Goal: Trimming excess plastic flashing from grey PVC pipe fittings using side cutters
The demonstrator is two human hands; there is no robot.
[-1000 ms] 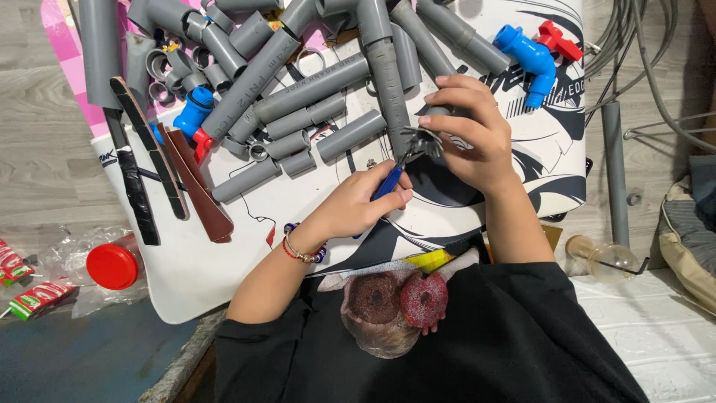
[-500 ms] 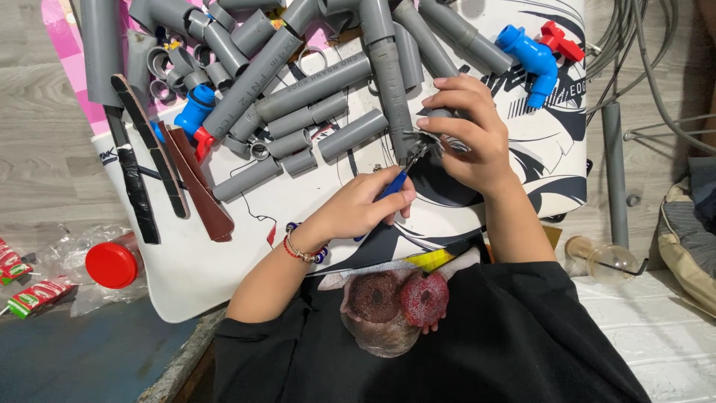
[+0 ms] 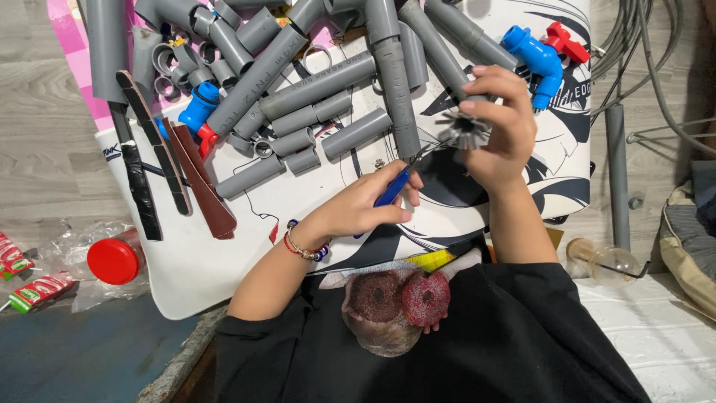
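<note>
Two hands work over the white board (image 3: 224,276) from my remote seat. My left hand (image 3: 365,205) curls tight around a blue-handled tool (image 3: 391,190), fingers closed on the handle, its thin metal tip pointing toward two o'clock. My right hand (image 3: 503,130) sits at two o'clock from the left, fingers half curled, pinching a small black finned wheel (image 3: 464,128) between thumb and fingertips. The tool's tip reaches just beside that wheel; I cannot tell whether they touch. Grey pipe pieces (image 3: 313,89) lie heaped at eleven o'clock, and a blue tap (image 3: 537,60) lies at one o'clock.
</note>
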